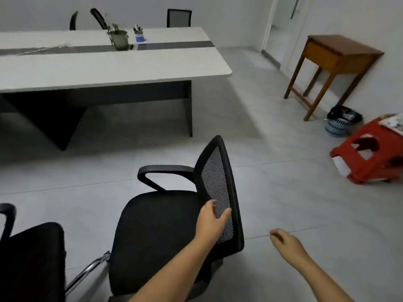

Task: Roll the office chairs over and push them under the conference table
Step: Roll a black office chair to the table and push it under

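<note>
Our left hand rests on the mesh back of the nearest office chair, fingers spread and curling round its inner face, thumb on the near side; we judge it a light hold, not a firm clamp. Our right hand hangs free just to the right of the chair back, loosely curled and holding nothing. The chair stands side-on to us, well short of the conference table, whose tabletop lies ahead and to the left of both hands.

Pushed one-handed from this side, the chair could swivel or veer off line, and its armrest might catch the tabletop edge or the dark table leg.

We count two chairs near our hands, the second at far left, and three chair backs beyond the table.
</note>
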The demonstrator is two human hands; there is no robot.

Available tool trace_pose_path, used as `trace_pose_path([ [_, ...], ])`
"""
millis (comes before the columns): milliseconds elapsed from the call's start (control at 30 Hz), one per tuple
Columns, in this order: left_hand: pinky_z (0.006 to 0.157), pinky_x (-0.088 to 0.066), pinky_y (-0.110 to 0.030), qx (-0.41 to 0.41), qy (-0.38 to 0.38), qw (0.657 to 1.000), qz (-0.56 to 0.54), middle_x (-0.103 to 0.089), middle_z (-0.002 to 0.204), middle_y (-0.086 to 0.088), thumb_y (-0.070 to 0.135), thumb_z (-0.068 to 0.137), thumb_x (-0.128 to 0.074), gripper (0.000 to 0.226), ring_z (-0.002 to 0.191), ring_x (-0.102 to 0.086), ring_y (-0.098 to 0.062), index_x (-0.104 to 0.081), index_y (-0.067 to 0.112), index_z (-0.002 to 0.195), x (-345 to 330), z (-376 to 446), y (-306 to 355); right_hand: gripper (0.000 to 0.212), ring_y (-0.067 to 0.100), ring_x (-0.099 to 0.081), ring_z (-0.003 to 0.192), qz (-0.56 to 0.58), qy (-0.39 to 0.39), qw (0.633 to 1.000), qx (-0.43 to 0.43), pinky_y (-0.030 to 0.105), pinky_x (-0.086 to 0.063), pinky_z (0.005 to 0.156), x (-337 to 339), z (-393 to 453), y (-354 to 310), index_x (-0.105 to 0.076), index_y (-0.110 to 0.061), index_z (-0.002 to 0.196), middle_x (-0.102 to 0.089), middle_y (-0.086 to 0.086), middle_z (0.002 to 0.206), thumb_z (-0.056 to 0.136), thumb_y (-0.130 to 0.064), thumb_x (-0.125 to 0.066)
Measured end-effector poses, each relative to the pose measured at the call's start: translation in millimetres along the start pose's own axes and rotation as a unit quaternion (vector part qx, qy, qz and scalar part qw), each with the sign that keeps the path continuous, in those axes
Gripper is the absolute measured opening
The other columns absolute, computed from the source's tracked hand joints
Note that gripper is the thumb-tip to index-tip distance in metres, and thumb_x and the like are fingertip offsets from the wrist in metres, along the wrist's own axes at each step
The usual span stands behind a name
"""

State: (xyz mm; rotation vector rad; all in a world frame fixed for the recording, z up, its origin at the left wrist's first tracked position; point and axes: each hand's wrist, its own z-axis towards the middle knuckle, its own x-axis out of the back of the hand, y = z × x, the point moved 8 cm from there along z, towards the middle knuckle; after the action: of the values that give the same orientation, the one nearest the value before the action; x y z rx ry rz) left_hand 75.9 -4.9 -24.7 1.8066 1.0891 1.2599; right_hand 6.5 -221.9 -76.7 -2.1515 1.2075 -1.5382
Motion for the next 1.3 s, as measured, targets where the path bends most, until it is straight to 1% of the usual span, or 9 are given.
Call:
trace_pose_path([
  [300, 0.094, -0.034, -0.019, -0.043, -0.045, 0.993, 0.097, -0.031, 0.115, 0.004, 0.014, 0.080, -0.056, 0.072, 0.116, -0.032, -0.013, -0.018, 0.020, 0.141, -40, -9, -3, 0.032, 0.017, -0.050, 0.107, -0.028, 0.022, 0.993, 0.113, 0.020, -0.035, 0.088, 14, 20, -45, -0.053, -0.005, 0.119, -0.054, 0.009, 0.121, 0.088, -0.014, -0.053],
  [467, 0.088, -0.032, -0.008, -0.062, -0.144, 0.985, 0.066, -0.033, 0.104, 0.012, 0.014, 0.077, -0.059, 0.076, 0.110, -0.037, -0.005, -0.020, 0.019, 0.142, -23, -48, -37, 0.065, 0.005, -0.016, 0.129, -0.049, -0.008, 0.960, 0.276, 0.021, -0.013, 0.105, -2, 13, -133, -0.039, -0.017, 0.132, -0.023, -0.012, 0.136, 0.072, -0.041, -0.046],
  [567, 0.088, -0.028, 0.000, -0.071, -0.200, 0.973, 0.088, -0.031, 0.105, 0.024, 0.024, 0.072, -0.058, 0.076, 0.110, -0.037, 0.000, -0.026, 0.023, 0.140, 4, -75, -60, 0.076, 0.013, -0.009, 0.139, -0.177, -0.087, 0.925, 0.323, 0.034, 0.000, 0.112, -32, 12, -154, -0.046, -0.021, 0.128, -0.030, -0.006, 0.145, 0.064, -0.060, -0.033],
  [667, 0.094, -0.027, -0.004, -0.119, -0.207, 0.957, 0.163, -0.037, 0.110, 0.016, 0.026, 0.074, -0.057, 0.069, 0.112, -0.037, -0.005, -0.031, 0.026, 0.137, 35, -100, -72, 0.084, 0.011, -0.029, 0.132, -0.320, -0.136, 0.858, 0.378, 0.042, 0.011, 0.112, -60, 1, -151, -0.060, -0.021, 0.113, -0.056, -0.007, 0.125, 0.059, -0.070, -0.018],
  [733, 0.098, -0.030, -0.015, -0.119, -0.204, 0.948, 0.214, -0.042, 0.119, 0.006, 0.025, 0.081, -0.056, 0.062, 0.115, -0.038, -0.009, -0.031, 0.028, 0.137, 58, -117, -83, 0.077, 0.012, -0.053, 0.110, -0.337, -0.130, 0.834, 0.416, 0.043, -0.014, 0.112, -73, -15, -150, -0.066, -0.020, 0.101, -0.066, -0.007, 0.104, 0.064, -0.073, -0.023],
  [800, 0.099, -0.031, -0.021, -0.109, -0.176, 0.930, 0.302, -0.043, 0.128, 0.003, 0.023, 0.086, -0.050, 0.056, 0.118, -0.038, -0.013, -0.029, 0.028, 0.138, 77, -130, -94, 0.072, 0.013, -0.064, 0.080, -0.340, -0.062, 0.797, 0.495, 0.032, -0.044, 0.083, -83, -37, -148, -0.070, -0.020, 0.085, -0.069, -0.009, 0.083, 0.076, -0.073, -0.022],
  [900, 0.087, -0.044, -0.028, -0.107, -0.053, 0.898, 0.424, -0.057, 0.117, 0.004, 0.032, 0.087, -0.042, 0.042, 0.107, -0.054, -0.016, -0.048, 0.021, 0.127, 97, -151, -103, 0.074, 0.011, -0.061, 0.057, -0.313, -0.004, 0.779, 0.544, 0.021, -0.046, 0.057, -101, -64, -143, -0.071, -0.020, 0.074, -0.066, -0.010, 0.066, 0.086, -0.064, -0.012],
  [1000, 0.069, -0.040, -0.020, -0.124, 0.078, 0.887, 0.438, -0.070, 0.078, 0.009, 0.050, 0.076, -0.041, 0.042, 0.069, -0.066, -0.010, -0.070, 0.022, 0.088, 106, -163, -114, 0.075, 0.012, -0.059, 0.055, -0.284, 0.028, 0.780, 0.557, 0.023, -0.047, 0.051, -116, -84, -145, -0.071, -0.017, 0.073, -0.063, -0.007, 0.064, 0.087, -0.063, -0.013],
  [1300, 0.054, -0.029, -0.023, -0.278, 0.242, 0.799, 0.475, -0.061, 0.053, 0.006, 0.055, 0.091, -0.026, 0.042, 0.044, -0.054, -0.013, -0.049, 0.022, 0.079, 153, -160, -120, 0.074, 0.020, -0.047, 0.042, -0.246, 0.169, 0.807, 0.510, 0.026, -0.036, 0.042, -127, -102, -149, -0.056, -0.009, 0.050, -0.050, 0.004, 0.048, 0.080, -0.072, -0.029],
])
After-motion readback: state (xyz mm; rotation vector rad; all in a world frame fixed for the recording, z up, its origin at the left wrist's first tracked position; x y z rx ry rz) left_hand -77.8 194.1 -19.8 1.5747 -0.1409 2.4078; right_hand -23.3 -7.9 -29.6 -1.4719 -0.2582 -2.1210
